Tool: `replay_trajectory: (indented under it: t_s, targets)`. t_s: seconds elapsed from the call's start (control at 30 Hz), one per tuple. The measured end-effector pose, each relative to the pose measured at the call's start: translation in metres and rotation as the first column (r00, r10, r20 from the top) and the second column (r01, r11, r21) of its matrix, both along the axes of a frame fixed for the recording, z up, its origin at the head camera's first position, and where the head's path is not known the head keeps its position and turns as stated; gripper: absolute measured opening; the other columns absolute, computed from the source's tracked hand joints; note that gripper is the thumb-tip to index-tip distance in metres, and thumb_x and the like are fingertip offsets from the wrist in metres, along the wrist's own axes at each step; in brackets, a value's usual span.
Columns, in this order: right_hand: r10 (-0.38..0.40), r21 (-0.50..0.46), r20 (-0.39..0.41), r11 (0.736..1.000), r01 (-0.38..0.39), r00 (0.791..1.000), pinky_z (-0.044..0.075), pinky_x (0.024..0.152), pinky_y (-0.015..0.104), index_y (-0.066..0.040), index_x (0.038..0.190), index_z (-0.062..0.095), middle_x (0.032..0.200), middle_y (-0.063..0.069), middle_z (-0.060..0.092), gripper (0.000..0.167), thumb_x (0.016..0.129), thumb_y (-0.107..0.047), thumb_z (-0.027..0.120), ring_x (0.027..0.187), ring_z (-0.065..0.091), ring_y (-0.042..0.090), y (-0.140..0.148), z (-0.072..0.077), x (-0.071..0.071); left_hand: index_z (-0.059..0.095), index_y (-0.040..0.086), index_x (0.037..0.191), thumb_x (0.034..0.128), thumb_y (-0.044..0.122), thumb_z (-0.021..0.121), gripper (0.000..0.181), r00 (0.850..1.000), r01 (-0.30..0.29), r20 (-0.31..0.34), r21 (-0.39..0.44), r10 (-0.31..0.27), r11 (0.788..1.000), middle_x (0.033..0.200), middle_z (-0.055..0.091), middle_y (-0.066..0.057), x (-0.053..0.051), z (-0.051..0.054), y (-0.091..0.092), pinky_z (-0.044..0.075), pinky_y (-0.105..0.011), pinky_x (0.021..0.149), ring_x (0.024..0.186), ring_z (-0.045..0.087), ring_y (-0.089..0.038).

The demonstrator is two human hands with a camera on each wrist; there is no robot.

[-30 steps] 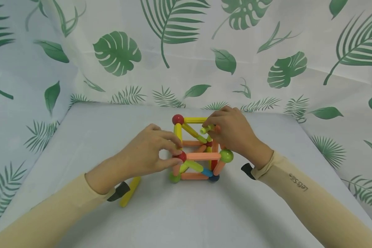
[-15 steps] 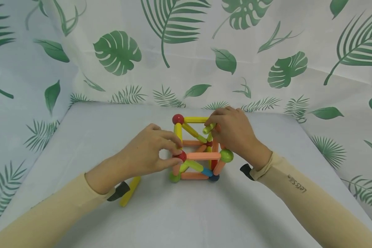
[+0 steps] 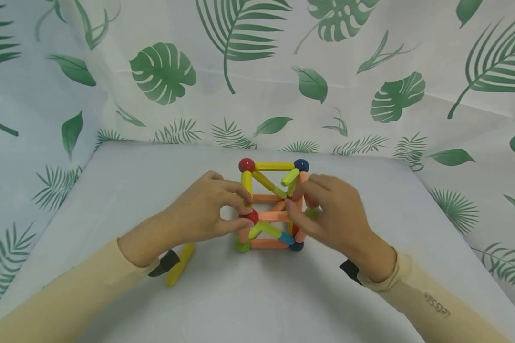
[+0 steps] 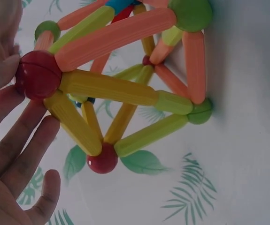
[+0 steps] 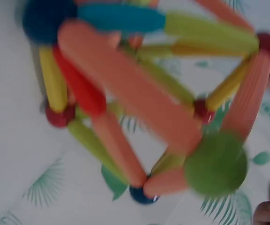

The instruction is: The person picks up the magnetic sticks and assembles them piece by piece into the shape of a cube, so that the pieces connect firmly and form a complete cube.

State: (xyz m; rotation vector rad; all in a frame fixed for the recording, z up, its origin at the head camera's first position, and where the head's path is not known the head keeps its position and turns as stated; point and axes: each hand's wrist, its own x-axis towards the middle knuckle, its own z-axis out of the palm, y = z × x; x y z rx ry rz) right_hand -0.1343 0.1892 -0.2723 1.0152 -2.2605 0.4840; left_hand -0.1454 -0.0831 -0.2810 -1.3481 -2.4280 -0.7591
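A cube-like frame of magnetic sticks and balls stands on the table. My left hand (image 3: 201, 205) pinches the red ball (image 4: 38, 75) at its near left top corner between thumb and fingers. My right hand (image 3: 332, 207) hovers over the near right corner, partly hiding the green ball (image 5: 216, 164) and the salmon stick (image 3: 272, 216). Its thumb and fingers are apart, with nothing seen between them. A light green stick (image 3: 290, 177) extends from the dark blue ball (image 3: 301, 165) at the far right top corner, its near end free.
A loose yellow stick (image 3: 180, 265) lies on the white table (image 3: 257, 300), beside the left wrist. Behind the table hangs a white cloth (image 3: 257, 105) with green leaf prints.
My right hand has let go of the light green stick and drawn back toward the near right, uncovering the dark blue ball. My left hand stays on the red ball.
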Motion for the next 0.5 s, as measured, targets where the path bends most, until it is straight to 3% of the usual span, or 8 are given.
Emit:
replay_trajectory:
  t_s: [0.07,0.13,0.23,0.37,0.5]
  targets:
    - [0.139,-0.011,-0.086,0.990,-0.140,0.987,0.034,0.048,0.025,-0.016,0.066,0.059,0.061,-0.009,0.049,0.026,0.090,-0.025,0.062,0.053,0.043,0.008,-0.007,-0.010,0.015,0.082,0.018,0.093,0.0836,0.029,0.085,0.015,1.000,0.007,0.009,-0.006,-0.007,1.000,0.102,0.071,0.008,-0.001,0.001,-0.001,0.042,-0.041,0.089,0.093,0.065,-0.008]
    - [0.264,0.063,-0.115,0.964,-0.258,0.958,0.034,0.048,0.020,-0.017,0.064,0.056,0.060,-0.011,0.051,0.030,0.093,-0.025,0.058,0.051,0.044,0.005,-0.014,-0.022,0.028,0.082,0.019,0.095,0.0838,0.030,0.085,0.016,1.000,0.006,0.023,-0.016,-0.006,1.000,0.103,0.071,0.009,-0.003,0.003,-0.002,0.041,-0.040,0.089,0.095,0.064,-0.008]
    - [0.374,0.234,0.019,0.900,-0.368,0.927,0.032,0.051,0.016,-0.018,0.069,0.061,0.063,-0.011,0.050,0.025,0.093,-0.023,0.065,0.054,0.043,0.003,-0.026,-0.040,0.041,0.081,0.020,0.099,0.0844,0.031,0.084,0.019,0.999,0.000,0.048,-0.033,0.002,0.999,0.104,0.071,0.009,-0.004,0.006,-0.003,0.042,-0.040,0.090,0.097,0.063,-0.009]
    - [0.317,0.412,0.265,0.817,-0.404,0.911,0.039,0.060,0.014,-0.018,0.091,0.073,0.079,-0.009,0.057,0.008,0.090,-0.026,0.075,0.067,0.049,0.003,-0.042,-0.064,0.048,0.081,0.020,0.103,0.0853,0.031,0.084,0.021,0.996,-0.002,0.085,-0.062,0.007,0.998,0.107,0.071,0.008,-0.004,0.008,-0.003,0.044,-0.041,0.092,0.098,0.062,-0.015]
    - [0.232,0.493,0.376,0.769,-0.406,0.897,0.051,0.084,0.021,-0.018,0.123,0.069,0.114,-0.006,0.066,0.032,0.094,-0.029,0.074,0.099,0.063,0.007,-0.063,-0.083,0.046,0.082,0.020,0.103,0.0861,0.030,0.083,0.020,0.997,0.001,0.082,-0.073,0.005,0.997,0.107,0.071,0.007,-0.002,0.008,-0.002,0.045,-0.042,0.093,0.098,0.062,-0.017]
